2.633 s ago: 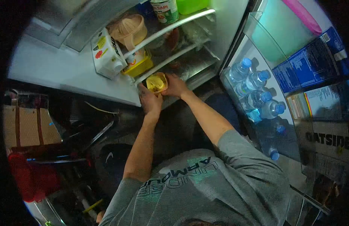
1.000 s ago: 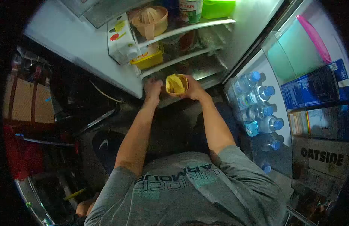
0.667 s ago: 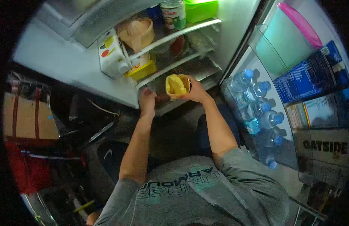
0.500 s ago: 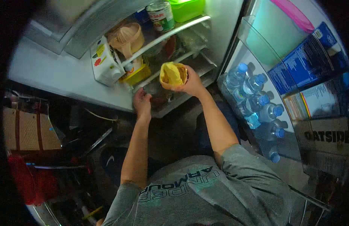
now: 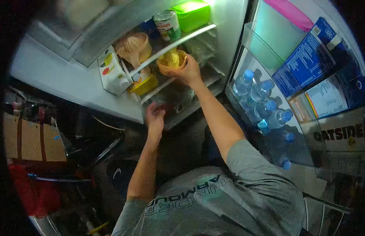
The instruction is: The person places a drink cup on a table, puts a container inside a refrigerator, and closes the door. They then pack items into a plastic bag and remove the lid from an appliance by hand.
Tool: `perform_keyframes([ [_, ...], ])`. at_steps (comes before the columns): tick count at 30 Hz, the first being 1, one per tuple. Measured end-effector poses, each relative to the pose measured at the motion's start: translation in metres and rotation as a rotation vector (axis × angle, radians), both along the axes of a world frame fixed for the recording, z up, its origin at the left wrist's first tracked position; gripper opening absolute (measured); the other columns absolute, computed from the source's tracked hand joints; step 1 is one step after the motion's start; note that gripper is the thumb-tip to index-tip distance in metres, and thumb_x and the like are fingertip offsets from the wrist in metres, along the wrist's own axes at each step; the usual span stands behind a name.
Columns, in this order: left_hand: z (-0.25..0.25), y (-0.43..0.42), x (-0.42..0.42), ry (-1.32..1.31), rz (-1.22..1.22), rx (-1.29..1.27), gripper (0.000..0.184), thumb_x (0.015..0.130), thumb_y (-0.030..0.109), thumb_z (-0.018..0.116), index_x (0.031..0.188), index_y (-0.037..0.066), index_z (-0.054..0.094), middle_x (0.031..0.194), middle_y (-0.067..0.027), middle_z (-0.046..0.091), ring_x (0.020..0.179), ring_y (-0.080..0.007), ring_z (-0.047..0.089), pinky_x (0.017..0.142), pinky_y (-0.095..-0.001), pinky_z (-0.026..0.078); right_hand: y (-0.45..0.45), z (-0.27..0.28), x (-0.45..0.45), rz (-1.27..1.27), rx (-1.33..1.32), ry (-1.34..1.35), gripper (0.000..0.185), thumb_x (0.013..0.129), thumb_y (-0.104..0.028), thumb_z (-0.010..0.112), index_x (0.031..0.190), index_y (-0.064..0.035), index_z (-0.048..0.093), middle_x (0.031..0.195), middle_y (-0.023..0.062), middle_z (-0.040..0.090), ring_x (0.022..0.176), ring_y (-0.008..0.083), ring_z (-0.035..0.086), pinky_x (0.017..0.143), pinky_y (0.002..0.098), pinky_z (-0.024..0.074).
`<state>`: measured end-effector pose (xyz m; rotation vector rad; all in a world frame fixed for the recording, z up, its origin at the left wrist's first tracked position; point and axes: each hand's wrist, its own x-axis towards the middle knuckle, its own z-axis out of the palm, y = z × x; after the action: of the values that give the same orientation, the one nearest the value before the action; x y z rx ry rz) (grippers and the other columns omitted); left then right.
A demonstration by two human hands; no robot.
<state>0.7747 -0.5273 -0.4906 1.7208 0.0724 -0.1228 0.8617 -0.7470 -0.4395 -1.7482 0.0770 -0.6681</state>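
My right hand point(image 5: 188, 72) grips the side of a small orange-tan bowl point(image 5: 163, 70) that has something crumpled and yellow point(image 5: 173, 59) in it. The bowl is inside the fridge, at the opening below the upper shelf point(image 5: 172, 47); whether it rests on the lower shelf cannot be made out. Lower down and to the left, my left hand point(image 5: 155, 115) is held with its fingers apart and nothing in it, close to the front of the lower compartment. Left of the bowl, a yellow tub point(image 5: 144, 86) sits beside a white carton point(image 5: 112, 72).
A peach-coloured citrus juicer point(image 5: 135, 47), a can point(image 5: 167, 26) and a green container point(image 5: 192, 15) stand farther in. On the right, the open fridge door holds several water bottles point(image 5: 265, 104), a blue box point(image 5: 306, 59) and a carton marked OATSIDE point(image 5: 338, 133).
My right hand has carried the bowl farther into the fridge, slightly left. My left hand has shifted a little right and down. The camera view has moved slightly.
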Motion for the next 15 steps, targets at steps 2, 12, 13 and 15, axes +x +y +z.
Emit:
perform_keyframes([
  [2, -0.004, 0.003, -0.003, -0.028, 0.0, 0.006, 0.056, 0.087, -0.003, 0.062, 0.139, 0.002, 0.041, 0.135, -0.0133, 0.049, 0.115, -0.0238, 0.054, 0.098, -0.0343, 0.044, 0.006, -0.019, 0.019, -0.041, 0.008, -0.035, 0.079, 0.054, -0.042, 0.093, 0.113, 0.0001, 0.06, 0.109, 0.0171, 0.065, 0.097, 0.0286, 0.066, 0.083, 0.0376, 0.054],
  [12, -0.019, -0.001, 0.001, -0.055, 0.027, 0.002, 0.051, 0.087, 0.002, 0.065, 0.134, 0.001, 0.045, 0.127, -0.0128, 0.054, 0.11, -0.0224, 0.056, 0.097, -0.0347, 0.045, 0.001, -0.004, -0.008, -0.007, 0.006, -0.092, 0.078, 0.056, -0.038, 0.093, 0.115, 0.0001, 0.059, 0.108, 0.0151, 0.065, 0.097, 0.0275, 0.066, 0.084, 0.0369, 0.054],
  [13, -0.018, -0.004, 0.012, -0.078, 0.07, -0.021, 0.048, 0.088, 0.0, 0.063, 0.133, 0.002, 0.047, 0.121, -0.0121, 0.058, 0.108, -0.0214, 0.056, 0.096, -0.0335, 0.045, -0.002, -0.013, -0.01, -0.048, -0.045, -0.078, 0.079, 0.057, -0.037, 0.093, 0.117, -0.0003, 0.058, 0.11, 0.0144, 0.064, 0.1, 0.0274, 0.065, 0.086, 0.0368, 0.0535],
  [15, -0.017, -0.012, 0.045, -0.165, 0.149, 0.077, 0.044, 0.09, 0.011, 0.065, 0.13, 0.004, 0.049, 0.113, -0.0113, 0.061, 0.097, -0.0217, 0.06, 0.086, -0.0338, 0.051, -0.006, -0.031, -0.012, -0.082, -0.105, -0.07, 0.08, 0.058, -0.036, 0.093, 0.12, -0.0006, 0.057, 0.112, 0.0137, 0.064, 0.102, 0.0272, 0.065, 0.087, 0.0368, 0.053],
])
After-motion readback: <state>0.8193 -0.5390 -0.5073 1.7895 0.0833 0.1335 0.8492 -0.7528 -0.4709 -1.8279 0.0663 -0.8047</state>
